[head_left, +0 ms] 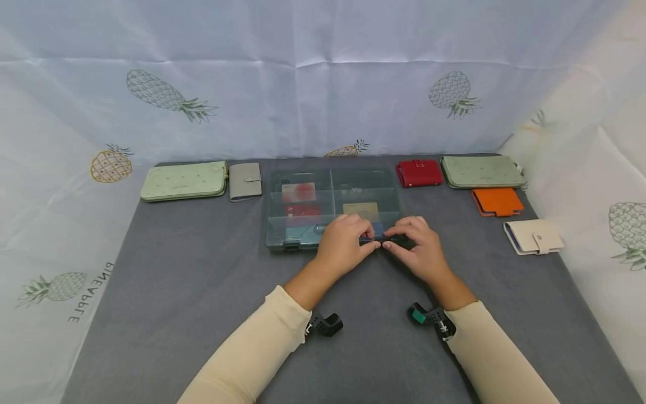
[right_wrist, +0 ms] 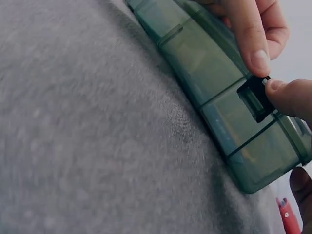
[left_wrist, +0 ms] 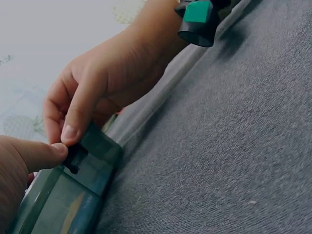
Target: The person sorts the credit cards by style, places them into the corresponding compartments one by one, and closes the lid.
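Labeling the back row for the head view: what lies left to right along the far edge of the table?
Pale green long wallet → grey snap wallet → clear compartment box → red wallet → second green long wallet. Both hands, left hand and right hand, pinch the box's front latch.

Six wallets: two green (head_left: 184,180) (head_left: 481,171), grey (head_left: 245,181), red (head_left: 419,172), orange (head_left: 497,201), cream (head_left: 533,236); one compartment box (head_left: 303,193).

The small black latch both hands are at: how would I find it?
Start at the clear green box mid-table. On its front edge, a small black latch sits under the left hand and right hand. A second latch sits untouched further left.
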{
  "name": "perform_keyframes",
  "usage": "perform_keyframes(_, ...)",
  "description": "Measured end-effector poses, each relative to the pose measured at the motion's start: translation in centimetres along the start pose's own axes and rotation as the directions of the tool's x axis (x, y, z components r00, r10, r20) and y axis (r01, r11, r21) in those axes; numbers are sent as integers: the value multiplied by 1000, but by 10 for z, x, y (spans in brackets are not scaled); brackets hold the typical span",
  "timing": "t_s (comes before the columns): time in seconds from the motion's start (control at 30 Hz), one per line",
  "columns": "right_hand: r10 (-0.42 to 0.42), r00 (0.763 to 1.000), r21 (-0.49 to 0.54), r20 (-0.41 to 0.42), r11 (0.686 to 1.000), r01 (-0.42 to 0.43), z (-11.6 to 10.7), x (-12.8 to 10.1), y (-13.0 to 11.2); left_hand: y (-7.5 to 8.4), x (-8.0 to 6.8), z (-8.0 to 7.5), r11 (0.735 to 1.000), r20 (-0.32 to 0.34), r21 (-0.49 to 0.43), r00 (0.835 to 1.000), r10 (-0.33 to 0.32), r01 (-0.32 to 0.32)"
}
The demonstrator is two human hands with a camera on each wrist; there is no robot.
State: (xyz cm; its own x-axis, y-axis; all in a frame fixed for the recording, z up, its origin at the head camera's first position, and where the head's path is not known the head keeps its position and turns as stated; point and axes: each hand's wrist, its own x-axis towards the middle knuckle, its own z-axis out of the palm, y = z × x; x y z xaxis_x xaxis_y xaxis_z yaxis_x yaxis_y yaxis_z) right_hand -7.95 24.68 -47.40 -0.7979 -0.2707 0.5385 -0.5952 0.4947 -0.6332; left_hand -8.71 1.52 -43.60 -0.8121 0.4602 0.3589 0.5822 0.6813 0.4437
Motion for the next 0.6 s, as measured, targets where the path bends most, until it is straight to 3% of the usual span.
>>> perform_keyframes(0.27,-10,1000,8,7,1000,9,1,6,2,-6,0,0,999,-9,-23,1000,28,-28)
perform_keyframes(0.5,-16,1000,27,26,1000,15,-7,4,-7,-11,-9,-9,980,31,-176,994,104,-97)
perform_keyframes(0.6,5,998,0,66,1000,-5,-15,3,-13,-21,-19,-22,987,59,-120,991,118,-110)
